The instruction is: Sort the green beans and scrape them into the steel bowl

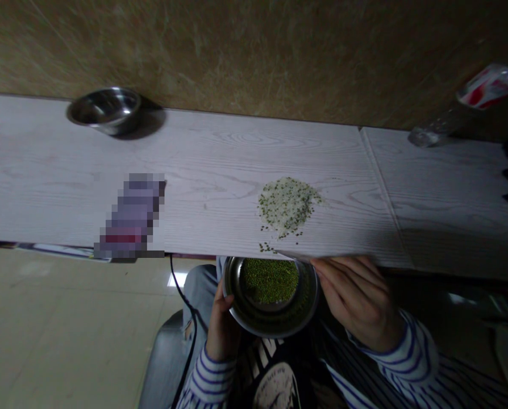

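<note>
My left hand (223,326) is closed on the left rim of a steel bowl (275,326), held just below the table's front edge. Green mung beans (271,279) cover the bottom of this bowl. Over the bowl's right rim, at the table edge, my right hand (358,295) pinches slim, pointed metal tweezers (291,256). Their tip points left, at a few loose beans (266,247) near the edge. Farther back on the table lies a pile of white rice mixed with green beans (287,204).
A second steel bowl (107,111) stands by the wall at the back left. A pixelated phone-like object (130,216) lies left on the table (211,193), with a black cable (190,307) hanging nearby. At the back right lies a clear plastic bottle (462,108) with a red label.
</note>
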`<state>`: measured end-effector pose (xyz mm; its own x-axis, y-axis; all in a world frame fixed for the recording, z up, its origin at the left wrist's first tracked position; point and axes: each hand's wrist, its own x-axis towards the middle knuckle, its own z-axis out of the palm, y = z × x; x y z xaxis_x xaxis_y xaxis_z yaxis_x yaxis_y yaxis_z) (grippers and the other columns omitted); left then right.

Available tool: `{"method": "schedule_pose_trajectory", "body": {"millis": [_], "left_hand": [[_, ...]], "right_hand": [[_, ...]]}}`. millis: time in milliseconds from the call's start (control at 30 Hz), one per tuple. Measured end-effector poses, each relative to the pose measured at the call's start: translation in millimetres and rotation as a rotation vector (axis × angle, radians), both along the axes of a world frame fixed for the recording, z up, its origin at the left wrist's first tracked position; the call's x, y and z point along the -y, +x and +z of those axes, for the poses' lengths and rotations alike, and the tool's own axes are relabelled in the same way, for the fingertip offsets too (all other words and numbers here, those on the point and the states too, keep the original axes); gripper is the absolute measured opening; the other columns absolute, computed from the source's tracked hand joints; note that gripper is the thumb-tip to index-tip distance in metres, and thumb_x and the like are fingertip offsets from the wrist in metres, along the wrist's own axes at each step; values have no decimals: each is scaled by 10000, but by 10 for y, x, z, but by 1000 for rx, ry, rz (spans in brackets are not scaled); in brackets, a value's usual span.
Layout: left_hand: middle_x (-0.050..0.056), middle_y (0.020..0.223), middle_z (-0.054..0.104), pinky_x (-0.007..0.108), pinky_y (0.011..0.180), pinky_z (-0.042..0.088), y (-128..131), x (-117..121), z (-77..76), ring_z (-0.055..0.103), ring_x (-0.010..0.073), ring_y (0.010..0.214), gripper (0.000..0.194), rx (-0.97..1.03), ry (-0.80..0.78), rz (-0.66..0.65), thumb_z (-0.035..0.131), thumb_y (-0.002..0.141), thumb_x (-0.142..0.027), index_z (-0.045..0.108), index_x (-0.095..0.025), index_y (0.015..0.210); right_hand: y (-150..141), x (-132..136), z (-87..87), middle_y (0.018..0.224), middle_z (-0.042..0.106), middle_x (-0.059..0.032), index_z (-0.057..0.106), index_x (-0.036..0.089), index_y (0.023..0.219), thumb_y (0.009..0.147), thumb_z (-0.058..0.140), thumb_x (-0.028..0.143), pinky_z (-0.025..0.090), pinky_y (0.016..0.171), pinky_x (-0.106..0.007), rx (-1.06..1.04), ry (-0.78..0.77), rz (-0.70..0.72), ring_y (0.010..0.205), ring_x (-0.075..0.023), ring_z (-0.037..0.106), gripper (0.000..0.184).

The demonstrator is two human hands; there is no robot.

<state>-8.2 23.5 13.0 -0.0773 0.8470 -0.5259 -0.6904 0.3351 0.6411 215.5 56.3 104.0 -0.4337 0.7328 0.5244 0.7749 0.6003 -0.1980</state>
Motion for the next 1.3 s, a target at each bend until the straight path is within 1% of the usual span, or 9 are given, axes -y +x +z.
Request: {"method": "schedule_pose_trajectory", "body": {"millis": [167,333,600,733,833,933,1100,1300], "left_hand": [[64,1146,747,374,917,514,-4,1,2,638,282,1120,463,1,16,-16,642,768,-360,714,-251,1212],[68,1138,748,393,922,516,-9,12,-13,645,290,1089,473,6,10,-16,648,763,-349,711,-239,1219],[63,1227,726,427,982,497,10,1,16,591,331,1228,516,7,21,-6,664,745,-364,694,-268,1251],[64,1212,733,443,1002,482,3,-3,-1,602,330,1208,510,24,7,-18,660,746,-366,698,-262,1244],[60,1179,744,428,984,488,3,-3,-24,620,318,1166,508,20,-7,-8,675,724,-367,709,-259,1218],[65,1158,748,441,973,492,3,4,-39,633,318,1133,508,11,-6,-15,669,726,-370,706,-254,1219],[74,1214,730,454,1008,474,-5,22,-53,607,332,1196,514,1,-8,-9,659,744,-376,696,-251,1241],[68,1217,733,468,1035,462,4,21,-19,580,360,1244,529,8,-33,18,692,693,-394,718,-268,1207]], "right_hand": [[-14,-3,16,956,785,-102,635,101,1156,839,630,-40,515,767,-377,-6,-1,9,878,-223,717,348],[-34,-10,13,939,785,-95,642,94,1140,845,635,-32,511,760,-373,-14,-3,4,863,-216,717,321],[-59,-23,-22,954,784,-91,634,87,1167,864,637,-12,505,762,-364,-13,-2,6,879,-212,707,318],[-28,-29,-15,955,782,-97,638,85,1161,861,640,-16,505,774,-364,-1,-5,-12,883,-214,702,316],[5,-37,-12,939,780,-110,642,71,1146,855,642,-22,506,771,-365,6,8,-30,861,-218,701,305],[16,-41,-15,921,780,-120,648,61,1128,852,649,-20,503,757,-368,12,30,-47,835,-222,701,287],[-35,-53,-15,917,781,-113,647,60,1133,850,647,-28,500,757,-361,4,28,-52,830,-214,700,296],[-122,-84,-11,933,779,-95,650,68,1131,868,621,-20,496,750,-351,-18,0,-37,832,-199,701,278]]}}
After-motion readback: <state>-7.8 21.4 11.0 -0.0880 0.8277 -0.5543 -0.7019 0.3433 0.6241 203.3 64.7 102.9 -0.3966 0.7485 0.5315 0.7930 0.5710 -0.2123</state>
